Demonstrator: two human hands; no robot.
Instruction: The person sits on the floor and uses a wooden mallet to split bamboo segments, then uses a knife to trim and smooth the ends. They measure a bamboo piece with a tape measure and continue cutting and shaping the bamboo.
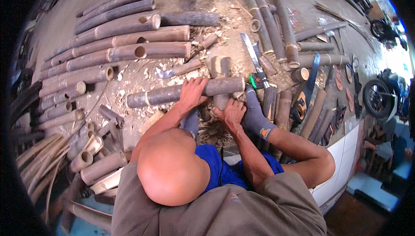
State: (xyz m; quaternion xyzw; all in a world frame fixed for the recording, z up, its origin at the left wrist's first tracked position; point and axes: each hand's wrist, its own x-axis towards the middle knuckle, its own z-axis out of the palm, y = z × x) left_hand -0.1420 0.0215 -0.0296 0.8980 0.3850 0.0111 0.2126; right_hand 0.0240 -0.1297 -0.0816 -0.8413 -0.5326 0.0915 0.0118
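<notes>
A long dark bamboo pole (166, 95) lies crosswise in front of me, and my left hand (193, 92) is wrapped over its middle. A shorter, thicker bamboo piece (220, 66) crosses it near the right end; whether it passes through or under the pole I cannot tell. The fingers of my right hand (233, 112) are closed on the near end of that shorter piece. My grey-socked right foot (255, 113) is close beside it. Just beyond the pole's right end lies a handsaw (258, 79) with a green and black handle.
Bamboo poles with cut holes (129, 54) lie in rows at the left. More poles (259, 18) are at the back right. A second saw (308, 87) rests among tubes on the right. Wood shavings (212, 33) cover the floor. A motorcycle wheel (376, 98) stands far right.
</notes>
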